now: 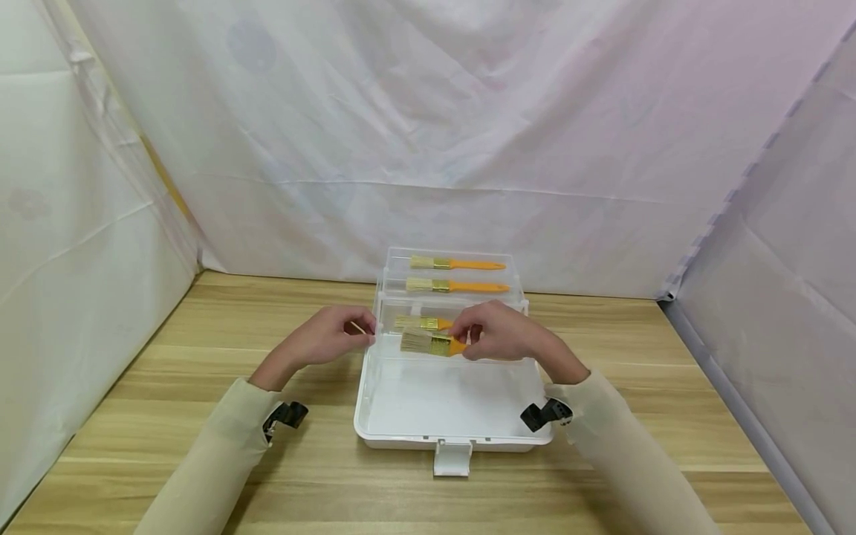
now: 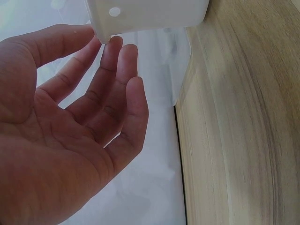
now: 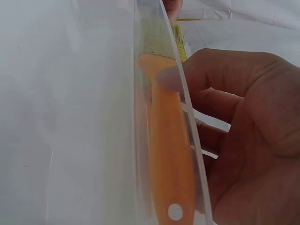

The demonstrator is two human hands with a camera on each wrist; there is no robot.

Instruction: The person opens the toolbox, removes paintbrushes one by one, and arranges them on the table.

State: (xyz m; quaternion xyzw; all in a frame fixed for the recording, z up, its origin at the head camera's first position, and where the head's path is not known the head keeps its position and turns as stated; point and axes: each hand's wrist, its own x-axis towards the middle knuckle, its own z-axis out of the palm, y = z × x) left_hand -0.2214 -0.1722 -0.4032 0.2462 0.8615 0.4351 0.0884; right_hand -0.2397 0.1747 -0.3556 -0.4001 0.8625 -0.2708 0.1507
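Observation:
An orange-handled paintbrush (image 1: 428, 342) with pale bristles and a gold ferrule points left. My right hand (image 1: 498, 332) pinches it near the neck of its handle. In the right wrist view, the handle (image 3: 171, 140) and thumb tip show through a clear tray wall (image 3: 199, 154). Another paintbrush (image 1: 421, 322) lies just behind it, its handle partly hidden by my right hand. At the left end of the clear tray, my left hand (image 1: 331, 334) pinches the tray's corner (image 2: 105, 28) between thumb and index fingertips, the other fingers curved loosely beneath.
The white toolbox (image 1: 461, 405) stands unfolded on the wooden table (image 1: 307, 475), its latch (image 1: 452, 459) hanging at the front. On its rear clear trays lie two more paintbrushes, one upper (image 1: 458, 264) and one lower (image 1: 458, 286). White cloth (image 1: 435, 148) hangs behind and at both sides.

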